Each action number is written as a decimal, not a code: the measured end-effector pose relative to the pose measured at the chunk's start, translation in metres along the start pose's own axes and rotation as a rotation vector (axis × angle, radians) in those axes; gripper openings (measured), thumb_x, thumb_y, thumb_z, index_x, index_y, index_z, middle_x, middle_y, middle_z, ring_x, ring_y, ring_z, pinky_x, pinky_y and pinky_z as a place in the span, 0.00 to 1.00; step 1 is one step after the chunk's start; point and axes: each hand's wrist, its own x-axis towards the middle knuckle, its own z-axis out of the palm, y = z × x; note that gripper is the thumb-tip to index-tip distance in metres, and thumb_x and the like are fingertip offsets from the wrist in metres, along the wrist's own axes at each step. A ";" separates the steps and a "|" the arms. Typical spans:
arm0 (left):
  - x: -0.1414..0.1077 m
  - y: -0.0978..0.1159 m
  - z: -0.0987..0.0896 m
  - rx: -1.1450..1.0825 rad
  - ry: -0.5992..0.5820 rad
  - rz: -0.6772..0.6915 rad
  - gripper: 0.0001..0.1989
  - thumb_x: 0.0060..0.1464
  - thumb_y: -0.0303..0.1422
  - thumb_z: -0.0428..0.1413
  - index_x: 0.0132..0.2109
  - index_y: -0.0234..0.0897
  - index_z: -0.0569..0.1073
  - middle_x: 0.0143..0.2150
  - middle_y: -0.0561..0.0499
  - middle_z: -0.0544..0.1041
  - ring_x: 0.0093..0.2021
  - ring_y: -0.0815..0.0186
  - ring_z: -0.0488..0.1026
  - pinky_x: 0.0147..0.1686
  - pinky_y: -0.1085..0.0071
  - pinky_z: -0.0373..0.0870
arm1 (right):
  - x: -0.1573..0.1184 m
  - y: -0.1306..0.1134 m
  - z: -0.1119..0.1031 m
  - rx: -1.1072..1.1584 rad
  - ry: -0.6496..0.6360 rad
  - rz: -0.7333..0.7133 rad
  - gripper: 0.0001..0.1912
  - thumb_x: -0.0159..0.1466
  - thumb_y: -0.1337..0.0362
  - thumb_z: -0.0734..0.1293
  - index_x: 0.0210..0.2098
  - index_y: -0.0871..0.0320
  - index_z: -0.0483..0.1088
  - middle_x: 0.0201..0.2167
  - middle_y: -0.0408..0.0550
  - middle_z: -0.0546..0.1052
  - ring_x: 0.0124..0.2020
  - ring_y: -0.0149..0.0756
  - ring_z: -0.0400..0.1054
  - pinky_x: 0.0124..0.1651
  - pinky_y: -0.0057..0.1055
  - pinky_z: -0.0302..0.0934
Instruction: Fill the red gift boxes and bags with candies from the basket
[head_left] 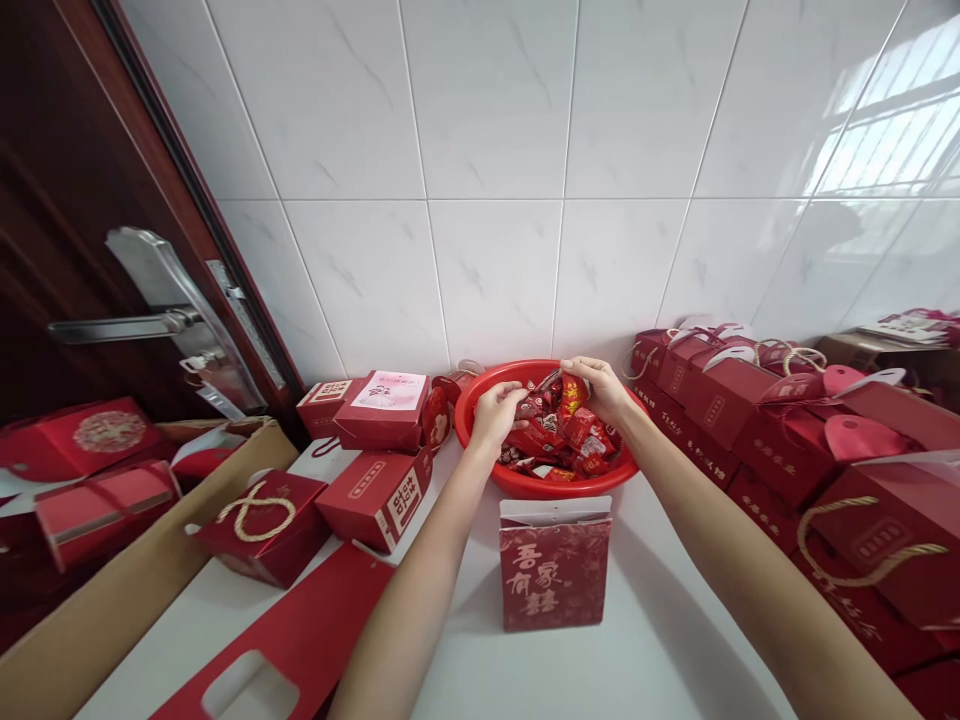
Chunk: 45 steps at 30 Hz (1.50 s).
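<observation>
A round red plastic basin (471, 462) holds a pile of small wrapped candies (541, 436), mostly in red wrappers. My left hand (496, 414) reaches over the basin's left side, its fingers closed together at the candies; what they grip is hidden. Over the far right part of the basin, my right hand (598, 388) pinches the upper end of a red candy packet (573, 396) with yellow print. Just in front of the basin, between my forearms, stands an upright dark red gift box (555, 578) with pale Chinese characters and its top flaps raised.
Red gift boxes (379, 497) sit on the white table (637, 660) to the left, near an open cardboard carton (142, 545). Rows of stacked red boxes (784, 430) with rope handles line the right. A tiled wall (495, 280) rises behind; a door handle (124, 327) is at far left.
</observation>
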 end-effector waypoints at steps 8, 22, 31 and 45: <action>-0.002 -0.001 -0.002 -0.060 -0.011 0.057 0.12 0.44 0.22 0.61 0.39 0.34 0.78 0.35 0.49 0.79 0.31 0.68 0.76 0.27 0.76 0.74 | -0.004 0.004 -0.008 -0.280 -0.066 -0.051 0.24 0.45 0.45 0.76 0.19 0.58 0.68 0.16 0.40 0.66 0.19 0.26 0.55 0.23 0.28 0.53; 0.003 -0.005 -0.004 -0.140 0.045 0.189 0.15 0.38 0.22 0.61 0.38 0.34 0.76 0.33 0.52 0.79 0.30 0.70 0.75 0.31 0.76 0.71 | -0.005 0.015 -0.015 -0.999 0.101 -0.054 0.27 0.54 0.40 0.67 0.17 0.58 0.65 0.17 0.42 0.65 0.23 0.31 0.58 0.29 0.30 0.49; 0.006 -0.007 -0.004 -0.139 0.030 0.144 0.06 0.48 0.26 0.60 0.36 0.35 0.78 0.32 0.50 0.80 0.30 0.69 0.76 0.32 0.74 0.74 | -0.004 0.015 -0.024 -1.195 0.343 0.063 0.10 0.61 0.60 0.63 0.26 0.57 0.70 0.29 0.51 0.78 0.31 0.38 0.70 0.32 0.29 0.56; 0.006 -0.009 -0.004 -0.071 -0.041 0.219 0.07 0.46 0.25 0.59 0.33 0.36 0.80 0.37 0.50 0.83 0.40 0.64 0.78 0.41 0.71 0.74 | -0.005 0.016 -0.027 -0.748 0.301 -0.195 0.14 0.51 0.56 0.71 0.31 0.58 0.68 0.31 0.48 0.76 0.34 0.38 0.69 0.39 0.32 0.64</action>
